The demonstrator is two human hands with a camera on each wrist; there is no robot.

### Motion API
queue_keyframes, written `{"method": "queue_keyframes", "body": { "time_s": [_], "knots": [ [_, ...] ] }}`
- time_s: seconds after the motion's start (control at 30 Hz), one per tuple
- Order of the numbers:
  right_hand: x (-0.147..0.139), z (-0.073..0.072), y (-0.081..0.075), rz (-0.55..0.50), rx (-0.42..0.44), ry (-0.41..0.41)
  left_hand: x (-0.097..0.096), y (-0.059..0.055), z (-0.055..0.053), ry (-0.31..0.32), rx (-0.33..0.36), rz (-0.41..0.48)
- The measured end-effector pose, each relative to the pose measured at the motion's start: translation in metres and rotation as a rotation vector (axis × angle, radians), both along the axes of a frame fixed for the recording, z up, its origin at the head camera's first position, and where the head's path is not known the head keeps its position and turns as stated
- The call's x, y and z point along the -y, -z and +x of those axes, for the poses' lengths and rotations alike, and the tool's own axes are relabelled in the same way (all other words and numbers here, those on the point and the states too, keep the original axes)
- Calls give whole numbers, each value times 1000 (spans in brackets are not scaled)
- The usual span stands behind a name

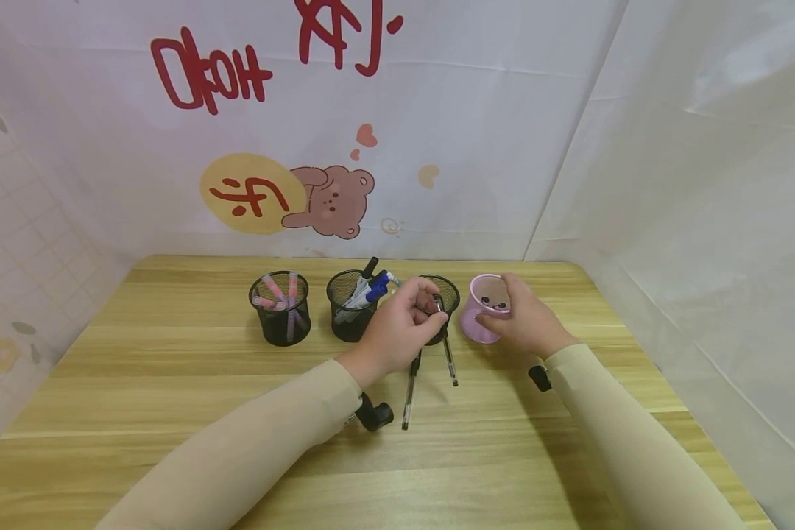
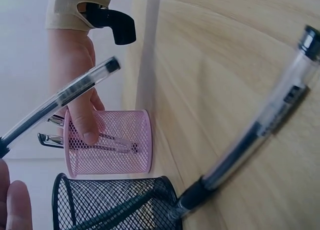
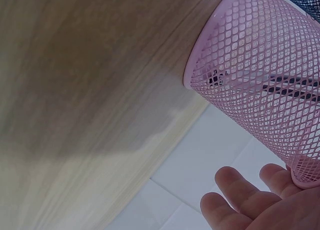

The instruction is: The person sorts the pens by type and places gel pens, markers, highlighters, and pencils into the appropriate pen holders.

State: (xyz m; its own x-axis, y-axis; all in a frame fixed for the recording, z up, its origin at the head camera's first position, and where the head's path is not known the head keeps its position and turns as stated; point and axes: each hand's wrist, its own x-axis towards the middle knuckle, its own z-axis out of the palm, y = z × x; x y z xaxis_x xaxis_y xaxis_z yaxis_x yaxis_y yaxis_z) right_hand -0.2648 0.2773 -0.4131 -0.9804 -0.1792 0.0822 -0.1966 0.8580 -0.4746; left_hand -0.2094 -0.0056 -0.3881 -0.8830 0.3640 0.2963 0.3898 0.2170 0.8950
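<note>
My left hand (image 1: pixel 394 331) pinches a clear-barrelled gel pen (image 1: pixel 449 359) near its black end, in front of the third black mesh pen holder (image 1: pixel 452 288). That pen slants down over the table in the head view. A second gel pen (image 1: pixel 409 394) lies on the wood, its black-capped end close to that holder. My right hand (image 1: pixel 533 324) grips the pink mesh pen holder (image 1: pixel 472 325) near its rim, thumb at the near side. Inside the pink holder are two pens (image 3: pixel 292 87), seen through the mesh.
On the left stands a black mesh holder (image 1: pixel 274 327) with several pink-and-clear sticks. Beside it, another black mesh holder (image 1: pixel 344 324) contains several markers (image 1: pixel 374 291). A dark green item (image 2: pixel 117 212) shows inside the third holder. White printed cloth (image 1: pixel 477 147) borders the wooden table (image 1: pixel 172 412).
</note>
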Motion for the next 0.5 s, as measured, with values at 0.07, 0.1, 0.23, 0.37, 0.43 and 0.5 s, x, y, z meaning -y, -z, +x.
{"method": "queue_keyframes", "body": {
  "time_s": [0.07, 0.1, 0.23, 0.37, 0.43, 0.5],
  "knots": [
    [0, 0, 0, 2, -2, 1, -2, -1, 0, -7, -10, 28],
    [0, 1, 0, 3, -3, 1, -3, -1, 0, -11, -18, 44],
    [0, 1, 0, 4, -6, 4, -7, -3, -1, -33, -47, 95],
    [0, 1, 0, -1, -9, 2, -11, -5, -1, -59, -70, 132],
    [0, 1, 0, -5, -11, 0, -13, -6, -1, -70, -82, 153],
    [0, 1, 1, -6, -12, -1, -15, -7, -1, -82, -97, 173]
  ]
}}
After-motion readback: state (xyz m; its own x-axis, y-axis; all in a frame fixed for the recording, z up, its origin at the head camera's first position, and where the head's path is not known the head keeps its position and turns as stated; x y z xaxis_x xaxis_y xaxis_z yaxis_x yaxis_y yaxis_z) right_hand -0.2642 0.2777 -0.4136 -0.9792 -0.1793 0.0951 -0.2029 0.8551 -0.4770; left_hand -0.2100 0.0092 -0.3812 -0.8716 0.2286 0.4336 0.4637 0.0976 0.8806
